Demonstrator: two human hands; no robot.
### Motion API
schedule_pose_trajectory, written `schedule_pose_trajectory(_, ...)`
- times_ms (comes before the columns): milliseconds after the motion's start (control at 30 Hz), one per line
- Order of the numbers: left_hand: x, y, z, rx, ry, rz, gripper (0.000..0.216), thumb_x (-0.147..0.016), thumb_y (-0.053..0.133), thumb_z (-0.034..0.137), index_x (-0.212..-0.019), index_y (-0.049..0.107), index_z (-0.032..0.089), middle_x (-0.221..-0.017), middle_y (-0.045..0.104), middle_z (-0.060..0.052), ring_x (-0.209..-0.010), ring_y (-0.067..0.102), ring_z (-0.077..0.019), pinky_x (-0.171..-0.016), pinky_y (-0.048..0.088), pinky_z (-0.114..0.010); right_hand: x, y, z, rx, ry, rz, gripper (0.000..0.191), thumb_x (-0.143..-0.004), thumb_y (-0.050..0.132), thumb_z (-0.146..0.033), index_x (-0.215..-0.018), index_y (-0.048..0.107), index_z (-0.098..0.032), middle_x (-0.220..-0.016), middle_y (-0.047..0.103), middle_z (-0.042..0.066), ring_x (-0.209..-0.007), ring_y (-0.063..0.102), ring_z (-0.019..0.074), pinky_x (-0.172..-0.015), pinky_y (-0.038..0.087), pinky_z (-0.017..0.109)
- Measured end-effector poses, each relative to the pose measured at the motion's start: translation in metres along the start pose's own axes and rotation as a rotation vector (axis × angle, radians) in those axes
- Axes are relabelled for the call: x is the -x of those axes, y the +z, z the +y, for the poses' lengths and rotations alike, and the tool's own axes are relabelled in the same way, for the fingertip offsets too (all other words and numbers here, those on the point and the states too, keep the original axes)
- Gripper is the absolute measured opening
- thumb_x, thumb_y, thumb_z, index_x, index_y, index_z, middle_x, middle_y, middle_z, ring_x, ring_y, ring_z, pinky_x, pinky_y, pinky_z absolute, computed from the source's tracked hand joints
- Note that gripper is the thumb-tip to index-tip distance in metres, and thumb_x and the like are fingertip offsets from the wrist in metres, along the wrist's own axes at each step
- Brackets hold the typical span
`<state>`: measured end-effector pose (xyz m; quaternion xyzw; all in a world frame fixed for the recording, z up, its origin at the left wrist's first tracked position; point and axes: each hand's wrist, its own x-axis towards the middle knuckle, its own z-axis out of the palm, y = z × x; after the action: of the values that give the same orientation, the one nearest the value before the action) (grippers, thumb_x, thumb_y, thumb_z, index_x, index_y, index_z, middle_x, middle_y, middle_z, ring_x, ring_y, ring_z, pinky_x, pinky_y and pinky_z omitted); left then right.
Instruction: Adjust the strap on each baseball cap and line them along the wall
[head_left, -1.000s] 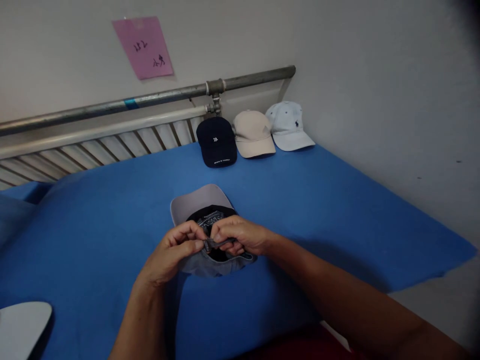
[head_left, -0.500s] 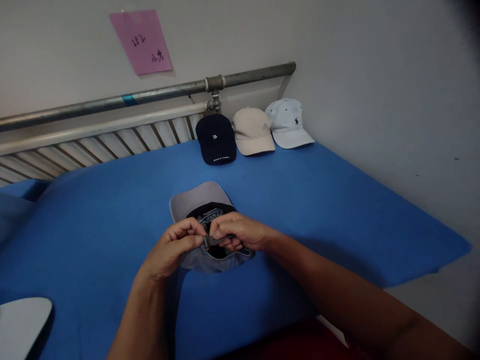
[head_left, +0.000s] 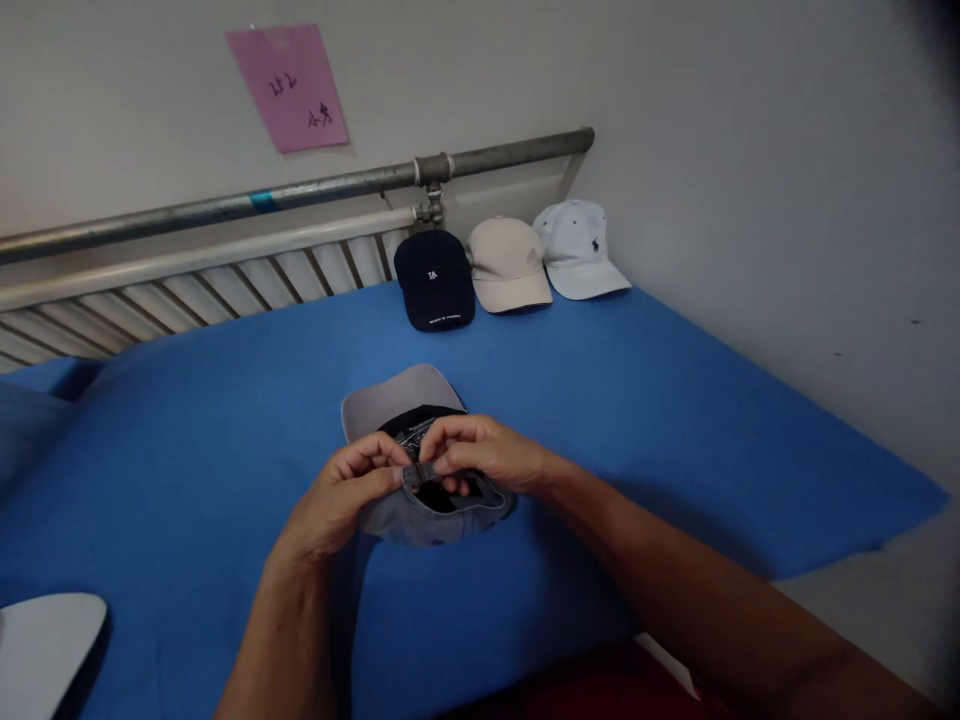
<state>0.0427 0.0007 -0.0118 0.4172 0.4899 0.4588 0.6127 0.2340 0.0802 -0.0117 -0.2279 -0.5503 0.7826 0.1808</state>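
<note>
A grey cap [head_left: 397, 400] lies upside down on the blue bed sheet [head_left: 600, 400], its brim pointing away from me and its dark lining showing. My left hand [head_left: 341, 500] and my right hand [head_left: 487, 455] meet over the cap's back edge. Both pinch the small strap and buckle [head_left: 420, 473] at the cap's rear, thumbs and forefingers closed on it. Part of the cap's crown is hidden under my fingers.
Three caps sit in a row at the far edge: a navy cap [head_left: 435, 280], a beige cap [head_left: 508, 265] and a pale blue cap [head_left: 577, 250]. A metal rail [head_left: 300, 190] runs behind them. A pink note [head_left: 289, 85] hangs on the wall. A white object [head_left: 45, 640] lies bottom left.
My right hand's fingers have lifted slightly and shifted on the strap. My left hand and the grey cap stay almost where they were.
</note>
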Motion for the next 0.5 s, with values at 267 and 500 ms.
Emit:
schedule_pose_trajectory(267,-0.0021,0.0056,0.0027,0.007,-0.046,-0.050,0.016,-0.070,0.077,0.028,-0.074,0.066,0.016,-0.069,0.066,0.000,-0.061,0.058,-0.0095,-0.056,0.042,-0.018,0.0009,0.0050,0.0027,-0.025,-0.051,-0.020,0.014,-0.068,0.066,-0.014,-0.080,0.058,-0.016,-0.064,0.062,-0.004,-0.055,0.058,0.0078,-0.049,0.044,0.018)
schedule_pose_trajectory(500,-0.0021,0.0043,0.0017,-0.006,0.000,-0.009,0.016,-0.069,0.078,0.027,-0.072,0.066,0.016,-0.065,0.062,0.001,-0.057,0.054,-0.0077,-0.055,0.042,-0.018,0.0039,0.0051,-0.0006,0.192,-0.214,0.103,0.012,-0.079,0.065,-0.027,-0.086,0.062,-0.017,-0.077,0.062,-0.002,-0.070,0.058,0.0093,-0.066,0.048,0.024)
